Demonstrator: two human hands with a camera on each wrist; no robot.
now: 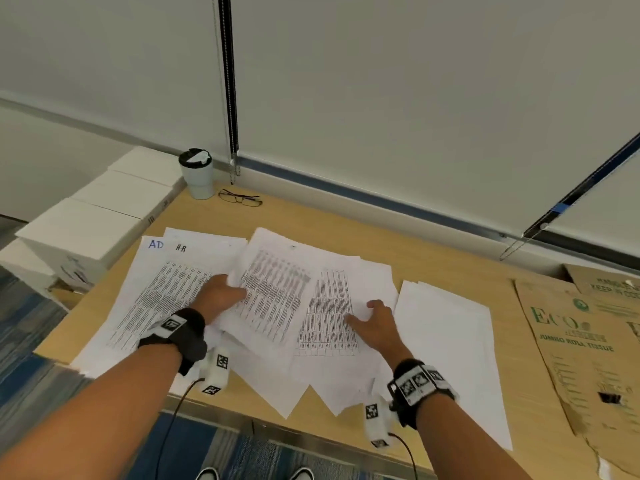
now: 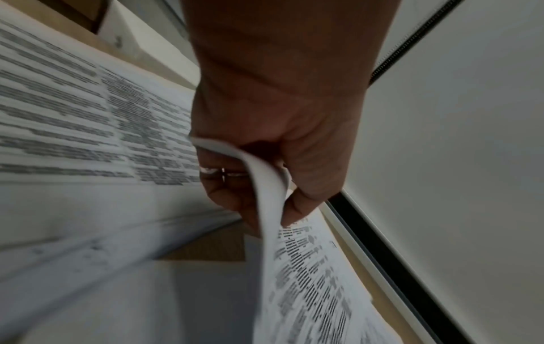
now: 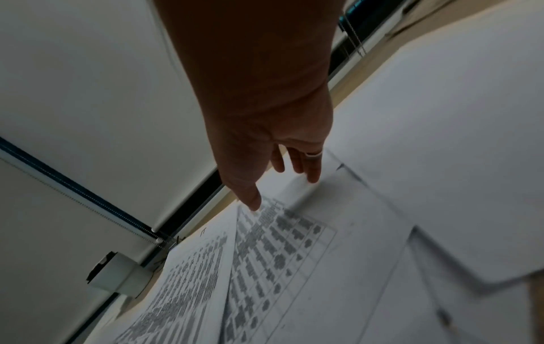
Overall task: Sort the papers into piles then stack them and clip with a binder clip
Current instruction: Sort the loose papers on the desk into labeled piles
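Printed papers lie spread in overlapping heaps over the wooden table [image 1: 433, 268]. My left hand [image 1: 221, 296] pinches the left edge of a thin sheaf of printed sheets [image 1: 273, 299], thumb on top, and lifts that edge; the same sheaf [image 2: 309, 279] curls between thumb and fingers in the left wrist view. Left of it lies a sheet marked "AD" [image 1: 162, 292]. My right hand [image 1: 375, 323] hovers flat with straight fingers over a sheet printed with a table [image 1: 325, 327], also visible as the gridded sheet [image 3: 282, 260] under my right hand [image 3: 282, 177]. No binder clip is visible.
A pile of blank-faced sheets [image 1: 446, 344] lies right of my right hand. A flattened cardboard box [image 1: 581, 341] covers the table's right end. A lidded cup [image 1: 197, 174] and glasses [image 1: 240, 197] stand at the back left, white boxes [image 1: 93, 223] beside the table.
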